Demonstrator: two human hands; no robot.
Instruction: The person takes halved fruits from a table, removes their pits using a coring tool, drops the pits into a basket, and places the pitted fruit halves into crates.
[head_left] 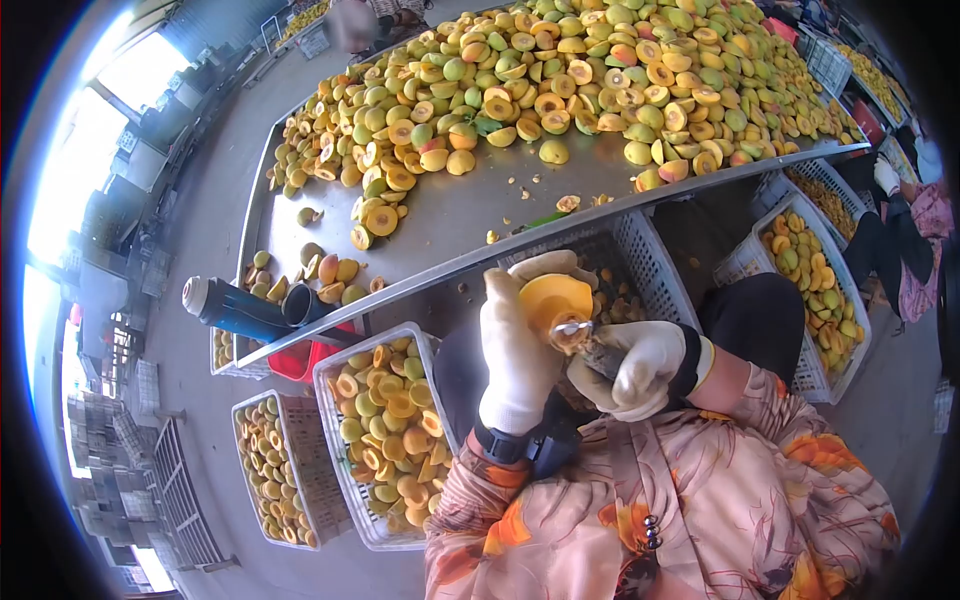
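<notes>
My left hand [520, 345], in a white glove, is wrapped round a yellow peach half [552, 300] whose cut side faces up and toward me. My right hand [645, 370], also gloved, is closed on the dark handle of a pitting tool [573, 328]. The tool's shiny metal loop touches the lower edge of the peach half, with brownish pit material around it. Both hands are above a grey crate [650, 265] between my knees, where scraps and pits lie partly hidden.
A metal table [450, 215] with a raised edge bears a heap of halved peaches [560, 75]. Crates of peach halves stand at left [395, 430] and right [815, 290]. A dark blue flask [240, 310] lies at the table's left corner. Another person's gloved hand [886, 175] shows far right.
</notes>
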